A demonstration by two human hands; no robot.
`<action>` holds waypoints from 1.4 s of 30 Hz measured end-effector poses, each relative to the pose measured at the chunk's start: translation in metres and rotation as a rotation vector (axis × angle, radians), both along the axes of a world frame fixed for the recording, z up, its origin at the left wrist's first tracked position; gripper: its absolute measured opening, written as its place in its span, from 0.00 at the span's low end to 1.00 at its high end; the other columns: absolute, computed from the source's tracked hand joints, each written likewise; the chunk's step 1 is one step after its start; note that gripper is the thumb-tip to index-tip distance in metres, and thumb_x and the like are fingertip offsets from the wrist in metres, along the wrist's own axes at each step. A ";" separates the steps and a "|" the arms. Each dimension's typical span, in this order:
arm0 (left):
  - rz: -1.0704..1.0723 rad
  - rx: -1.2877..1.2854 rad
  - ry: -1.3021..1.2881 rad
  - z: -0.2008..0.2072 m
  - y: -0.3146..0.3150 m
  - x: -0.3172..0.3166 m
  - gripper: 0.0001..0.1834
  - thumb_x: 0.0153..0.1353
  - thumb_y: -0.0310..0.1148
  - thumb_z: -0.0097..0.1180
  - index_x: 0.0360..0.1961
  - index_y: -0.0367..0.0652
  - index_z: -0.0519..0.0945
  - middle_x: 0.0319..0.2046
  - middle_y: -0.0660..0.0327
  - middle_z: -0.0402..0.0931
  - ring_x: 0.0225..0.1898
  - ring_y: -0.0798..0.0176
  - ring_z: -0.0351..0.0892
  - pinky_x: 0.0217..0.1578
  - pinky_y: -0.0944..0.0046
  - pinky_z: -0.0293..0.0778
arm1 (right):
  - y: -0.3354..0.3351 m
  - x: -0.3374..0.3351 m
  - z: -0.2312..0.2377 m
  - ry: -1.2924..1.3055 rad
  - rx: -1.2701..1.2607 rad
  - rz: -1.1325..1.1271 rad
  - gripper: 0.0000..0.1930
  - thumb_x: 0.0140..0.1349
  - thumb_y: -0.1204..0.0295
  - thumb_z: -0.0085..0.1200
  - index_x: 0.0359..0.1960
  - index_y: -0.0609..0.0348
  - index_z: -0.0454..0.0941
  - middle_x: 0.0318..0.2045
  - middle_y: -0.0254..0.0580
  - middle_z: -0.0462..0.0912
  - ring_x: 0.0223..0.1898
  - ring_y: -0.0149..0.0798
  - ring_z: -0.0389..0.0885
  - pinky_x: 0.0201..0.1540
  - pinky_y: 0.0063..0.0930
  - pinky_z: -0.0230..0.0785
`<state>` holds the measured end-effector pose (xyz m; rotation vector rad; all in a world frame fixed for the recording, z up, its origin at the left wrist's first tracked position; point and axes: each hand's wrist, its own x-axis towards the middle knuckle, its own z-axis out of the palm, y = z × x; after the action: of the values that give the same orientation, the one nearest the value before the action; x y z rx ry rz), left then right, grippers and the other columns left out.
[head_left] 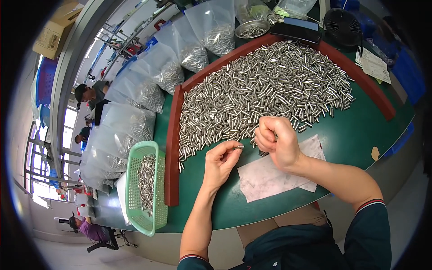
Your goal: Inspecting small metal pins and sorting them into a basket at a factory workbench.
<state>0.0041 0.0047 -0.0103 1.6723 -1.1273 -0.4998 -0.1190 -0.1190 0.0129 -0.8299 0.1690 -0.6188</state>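
A small metal pin (241, 147) was pinched by the fingertips of the left hand (219, 164), its exposed end turned rightward, toward the right hand (280, 140); its full long axis was hidden. The right hand was curled into a loose fist, its contents impossible to tell. Under that fist a stained cloth (258, 182) was spread. Just beyond both grips, loose pins (265, 85) were heaped at mixed angles, bounded by a red-brown rail (173, 157). Farther left, a green basket (160, 193) was placed.
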 end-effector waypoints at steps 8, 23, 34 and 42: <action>-0.107 0.441 -0.137 0.023 0.009 -0.010 0.04 0.44 0.23 0.56 0.24 0.35 0.76 0.09 0.70 0.54 0.13 0.77 0.52 0.14 0.72 0.52 | 0.001 0.001 0.001 -0.031 0.037 0.083 0.17 0.56 0.68 0.33 0.09 0.52 0.53 0.06 0.27 0.52 0.09 0.23 0.44 0.14 0.20 0.37; -0.090 0.434 -0.111 0.014 0.010 -0.012 0.06 0.45 0.25 0.57 0.24 0.34 0.75 0.08 0.65 0.56 0.12 0.74 0.53 0.14 0.69 0.54 | 0.008 0.006 -0.016 0.001 0.024 0.183 0.17 0.56 0.69 0.32 0.09 0.53 0.52 0.06 0.27 0.53 0.10 0.22 0.44 0.14 0.19 0.37; -0.099 0.424 -0.156 0.013 0.010 -0.012 0.06 0.44 0.25 0.57 0.26 0.34 0.76 0.08 0.63 0.57 0.11 0.71 0.55 0.14 0.67 0.55 | 0.012 0.005 -0.016 0.007 0.016 0.168 0.17 0.55 0.69 0.33 0.09 0.53 0.53 0.06 0.27 0.53 0.10 0.22 0.45 0.14 0.20 0.38; -0.099 0.415 -0.183 0.015 0.007 -0.014 0.06 0.45 0.25 0.58 0.27 0.35 0.77 0.08 0.62 0.58 0.11 0.70 0.54 0.14 0.67 0.56 | 0.015 0.003 -0.015 0.035 -0.047 0.174 0.16 0.55 0.69 0.33 0.09 0.54 0.53 0.07 0.27 0.53 0.12 0.23 0.46 0.16 0.20 0.40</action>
<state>-0.0101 0.0122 0.0049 2.0596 -1.3079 -0.6899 -0.1160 -0.1042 -0.0018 -0.8906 0.1131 -0.4458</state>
